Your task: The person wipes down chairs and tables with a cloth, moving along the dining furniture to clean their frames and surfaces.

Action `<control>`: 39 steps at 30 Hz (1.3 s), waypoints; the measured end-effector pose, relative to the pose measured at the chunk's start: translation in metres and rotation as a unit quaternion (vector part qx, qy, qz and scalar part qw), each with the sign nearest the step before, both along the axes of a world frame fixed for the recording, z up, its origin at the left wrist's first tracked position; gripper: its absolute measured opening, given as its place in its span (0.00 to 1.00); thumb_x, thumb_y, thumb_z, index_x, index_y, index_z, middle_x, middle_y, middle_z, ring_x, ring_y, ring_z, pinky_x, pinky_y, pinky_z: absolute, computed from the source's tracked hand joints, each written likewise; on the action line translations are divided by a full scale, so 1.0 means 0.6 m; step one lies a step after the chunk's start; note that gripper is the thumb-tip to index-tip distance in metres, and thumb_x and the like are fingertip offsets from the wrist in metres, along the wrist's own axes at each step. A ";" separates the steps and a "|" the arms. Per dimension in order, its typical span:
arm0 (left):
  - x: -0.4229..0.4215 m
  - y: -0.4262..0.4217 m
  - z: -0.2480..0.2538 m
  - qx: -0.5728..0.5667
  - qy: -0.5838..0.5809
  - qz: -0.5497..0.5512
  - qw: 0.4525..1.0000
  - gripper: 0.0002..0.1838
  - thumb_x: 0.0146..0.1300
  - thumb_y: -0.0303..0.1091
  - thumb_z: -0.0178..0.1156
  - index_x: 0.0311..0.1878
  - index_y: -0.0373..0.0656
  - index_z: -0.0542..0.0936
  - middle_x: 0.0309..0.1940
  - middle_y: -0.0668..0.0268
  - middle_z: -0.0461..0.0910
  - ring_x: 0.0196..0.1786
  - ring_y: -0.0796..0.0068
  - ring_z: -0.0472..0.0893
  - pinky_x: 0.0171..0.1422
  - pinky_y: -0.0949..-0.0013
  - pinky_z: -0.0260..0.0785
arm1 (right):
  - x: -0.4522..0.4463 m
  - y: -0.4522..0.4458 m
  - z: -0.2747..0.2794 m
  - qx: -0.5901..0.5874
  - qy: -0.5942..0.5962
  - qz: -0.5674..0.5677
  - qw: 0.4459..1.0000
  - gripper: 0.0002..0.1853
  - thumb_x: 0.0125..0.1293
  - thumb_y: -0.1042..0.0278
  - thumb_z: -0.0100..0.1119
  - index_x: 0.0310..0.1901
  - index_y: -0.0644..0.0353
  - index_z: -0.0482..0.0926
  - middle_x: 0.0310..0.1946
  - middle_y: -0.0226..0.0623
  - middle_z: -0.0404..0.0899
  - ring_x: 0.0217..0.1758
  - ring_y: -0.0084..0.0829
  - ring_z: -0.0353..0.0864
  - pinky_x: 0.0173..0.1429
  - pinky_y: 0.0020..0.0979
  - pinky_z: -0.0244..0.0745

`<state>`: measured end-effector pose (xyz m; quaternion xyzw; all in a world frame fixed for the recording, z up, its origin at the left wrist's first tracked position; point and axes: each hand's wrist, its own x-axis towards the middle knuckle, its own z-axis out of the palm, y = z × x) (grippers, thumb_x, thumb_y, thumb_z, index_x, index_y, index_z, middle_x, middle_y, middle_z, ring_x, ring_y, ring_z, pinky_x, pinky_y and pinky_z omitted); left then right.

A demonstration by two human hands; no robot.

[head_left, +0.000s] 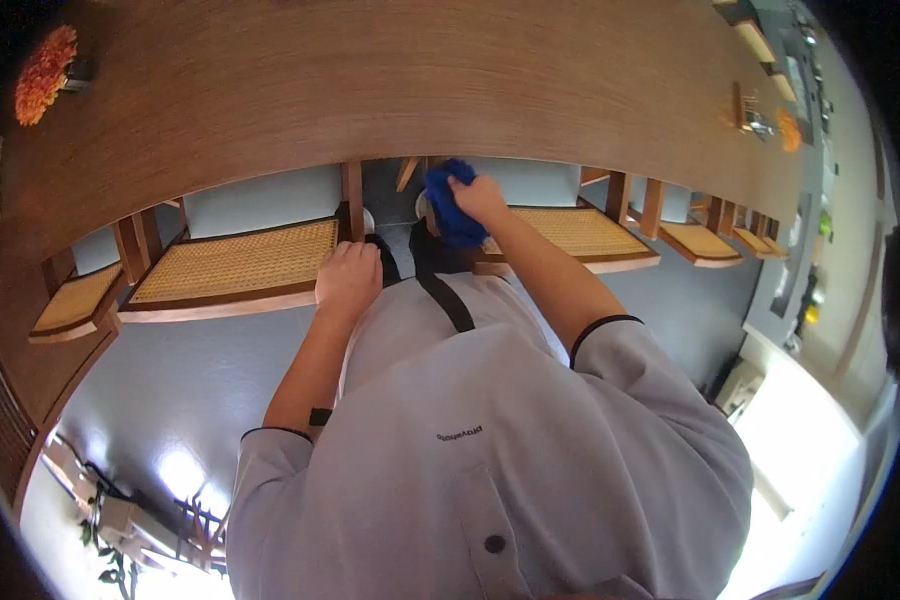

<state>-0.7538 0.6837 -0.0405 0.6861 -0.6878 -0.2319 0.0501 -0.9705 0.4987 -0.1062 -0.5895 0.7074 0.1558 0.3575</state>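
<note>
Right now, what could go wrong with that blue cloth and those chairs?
The blue cloth is bunched in the right hand, right by the right chair, so it might catch on the wooden edge. The left hand is at the corner of the left chair, so fingers could get pinched if that chair shifted against something.
</note>
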 end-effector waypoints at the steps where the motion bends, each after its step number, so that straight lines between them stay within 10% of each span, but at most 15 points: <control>1: -0.003 0.001 0.000 0.005 -0.007 0.014 1.000 0.09 0.70 0.38 0.56 0.37 0.45 0.80 0.35 0.62 0.83 0.44 0.60 0.82 0.50 0.55 0.75 | -0.011 -0.007 -0.004 -0.025 -0.024 -0.056 0.998 0.32 0.65 0.40 0.64 0.44 0.70 0.86 0.46 0.64 0.84 0.55 0.59 0.83 0.57 0.45 0.80; 6: -0.011 0.002 -0.008 0.039 -0.043 0.070 0.996 0.09 0.69 0.40 0.57 0.38 0.46 0.80 0.33 0.64 0.82 0.42 0.60 0.83 0.48 0.55 0.76 | -0.072 0.021 -0.146 0.047 -0.101 0.100 0.989 0.47 0.39 0.27 0.77 0.42 0.72 0.85 0.43 0.62 0.86 0.51 0.54 0.87 0.56 0.43 0.81; 17: -0.024 -0.002 -0.006 -0.082 -0.080 0.128 0.985 0.03 0.60 0.32 0.63 0.33 0.46 0.80 0.29 0.65 0.80 0.41 0.62 0.82 0.44 0.58 0.77 | 0.013 0.037 -0.176 -0.059 -0.213 -0.174 0.960 0.31 0.47 0.53 0.82 0.45 0.68 0.82 0.42 0.51 0.87 0.48 0.48 0.87 0.53 0.41 0.81; 21: -0.020 -0.008 -0.003 -0.132 -0.088 0.106 0.982 0.03 0.58 0.31 0.64 0.33 0.45 0.79 0.30 0.65 0.80 0.41 0.63 0.82 0.43 0.59 0.76 | -0.016 0.011 -0.203 0.106 -0.447 -0.383 0.802 0.21 0.61 0.53 0.75 0.48 0.60 0.83 0.40 0.38 0.85 0.38 0.37 0.86 0.46 0.39 0.80; 23: -0.020 -0.006 -0.003 -0.115 -0.084 0.105 0.984 0.02 0.58 0.29 0.64 0.35 0.44 0.81 0.32 0.64 0.82 0.41 0.61 0.83 0.44 0.59 0.77 | -0.086 -0.006 -0.299 0.329 -0.604 -0.478 0.546 0.23 0.68 0.45 0.65 0.52 0.58 0.80 0.42 0.38 0.84 0.42 0.37 0.86 0.48 0.41 0.82; 39: -0.023 -0.007 -0.008 -0.088 -0.121 0.111 0.983 0.04 0.56 0.31 0.65 0.33 0.47 0.80 0.29 0.67 0.80 0.43 0.64 0.82 0.43 0.59 0.75 | -0.017 -0.076 -0.327 0.463 -0.464 -0.336 0.676 0.26 0.75 0.42 0.50 0.58 0.56 0.77 0.49 0.48 0.84 0.56 0.41 0.83 0.59 0.45 0.79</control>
